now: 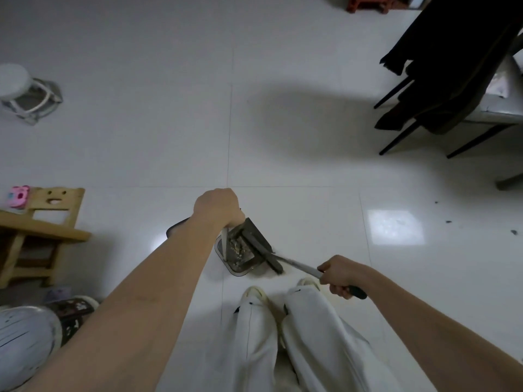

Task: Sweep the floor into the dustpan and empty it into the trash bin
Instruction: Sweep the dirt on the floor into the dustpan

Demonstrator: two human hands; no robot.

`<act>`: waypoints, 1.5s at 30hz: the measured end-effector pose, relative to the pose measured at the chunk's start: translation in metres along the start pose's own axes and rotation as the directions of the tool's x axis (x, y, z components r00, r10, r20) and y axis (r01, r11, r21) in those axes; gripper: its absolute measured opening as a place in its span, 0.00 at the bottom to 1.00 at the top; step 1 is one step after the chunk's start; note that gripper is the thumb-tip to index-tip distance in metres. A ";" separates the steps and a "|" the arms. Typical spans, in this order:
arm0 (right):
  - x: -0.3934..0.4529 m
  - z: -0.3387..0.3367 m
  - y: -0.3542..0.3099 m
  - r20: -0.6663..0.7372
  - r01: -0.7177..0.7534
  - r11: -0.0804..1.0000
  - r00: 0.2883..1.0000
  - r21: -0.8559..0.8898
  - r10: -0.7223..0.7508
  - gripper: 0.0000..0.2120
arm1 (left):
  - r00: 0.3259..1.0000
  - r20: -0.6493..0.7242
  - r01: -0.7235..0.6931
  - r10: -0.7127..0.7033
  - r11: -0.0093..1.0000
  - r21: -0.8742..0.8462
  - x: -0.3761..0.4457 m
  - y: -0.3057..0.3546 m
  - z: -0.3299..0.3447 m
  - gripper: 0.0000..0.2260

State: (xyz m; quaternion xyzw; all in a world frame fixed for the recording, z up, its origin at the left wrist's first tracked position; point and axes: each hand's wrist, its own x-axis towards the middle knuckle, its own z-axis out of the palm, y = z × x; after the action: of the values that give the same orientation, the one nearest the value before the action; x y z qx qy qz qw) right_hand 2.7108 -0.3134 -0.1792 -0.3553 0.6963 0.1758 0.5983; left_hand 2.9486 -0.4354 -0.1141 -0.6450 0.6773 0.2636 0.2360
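Observation:
My left hand [218, 206] grips the top of the dustpan's white upright handle [224, 244]. The grey dustpan [240, 257] stands on the white tiled floor just ahead of my feet, with pale crumbs and dirt lying inside it. My right hand [338, 274] grips the broom's handle [300, 264] near its dark green end. The dark broom head [264, 250] lies across the pan's open mouth on its right side. A few dark specks of dirt [448, 222] lie on the floor at the far right. No trash bin shows in view.
A small wooden chair with a smiling face cutout [51, 210] stands at the left, a pink toy [18, 196] on it. A white round stool [22, 91] stands far left. Black-legged chairs draped in dark cloth [441, 89] fill the upper right. Slippers [73, 309] lie lower left.

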 end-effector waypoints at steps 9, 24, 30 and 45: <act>-0.015 0.004 0.006 -0.156 0.016 0.984 0.987 -0.178 -0.044 0.14 | 1.000 0.022 -0.018 0.018 1.000 0.021 -0.020 -0.002 0.011 0.07; -0.007 0.057 0.080 -0.107 0.108 0.984 0.987 -0.144 -0.124 0.19 | 0.977 -0.101 0.147 -0.190 0.933 -0.329 -0.085 -0.012 0.107 0.08; -0.029 0.097 0.105 -0.222 0.212 0.976 0.955 0.041 -0.198 0.23 | 0.861 -0.184 0.238 -0.475 0.694 -0.679 -0.136 -0.012 0.172 0.12; 0.005 0.156 0.082 -0.341 0.122 0.983 0.938 0.135 -0.070 0.08 | 0.843 -0.051 0.230 -0.535 0.445 -0.865 -0.148 -0.035 0.243 0.04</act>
State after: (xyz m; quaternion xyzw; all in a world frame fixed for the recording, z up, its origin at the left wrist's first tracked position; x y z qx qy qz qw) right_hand 2.7635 -0.1545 -0.2338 -0.3664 0.7809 0.0290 0.5050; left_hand 2.9873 -0.1650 -0.2006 -0.8480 0.3305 0.3833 -0.1575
